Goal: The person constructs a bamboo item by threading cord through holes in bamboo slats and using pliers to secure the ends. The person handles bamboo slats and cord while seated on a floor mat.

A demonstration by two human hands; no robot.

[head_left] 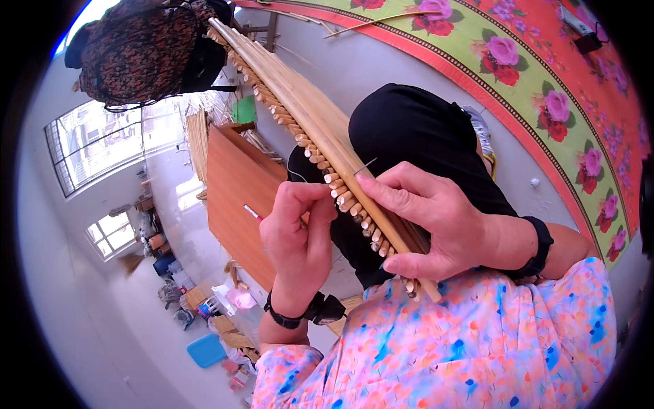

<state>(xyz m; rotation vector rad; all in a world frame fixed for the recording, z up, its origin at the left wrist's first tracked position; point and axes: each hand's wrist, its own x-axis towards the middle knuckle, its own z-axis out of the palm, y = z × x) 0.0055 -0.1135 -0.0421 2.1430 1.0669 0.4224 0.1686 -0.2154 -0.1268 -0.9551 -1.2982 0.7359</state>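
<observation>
A long mat of bamboo sticks (300, 109) lies across my lap, running from upper left down to my flowered sleeve. My right hand (436, 221) rests on top of its near end, fingers spread and pressing the sticks, with a thin needle (365, 165) sticking up at its fingertips. My left hand (300, 238) is at the mat's edge, fingers pinched against the stick ends (340, 194). Both wrists carry black bands.
A brown wooden board (238, 184) stands left of the mat. A dark patterned bag (146, 48) hangs at upper left. A flowered red and green cloth (545, 88) covers the floor at right. Bundles of sticks (197, 136), a blue lid (206, 350) and clutter lie farther left.
</observation>
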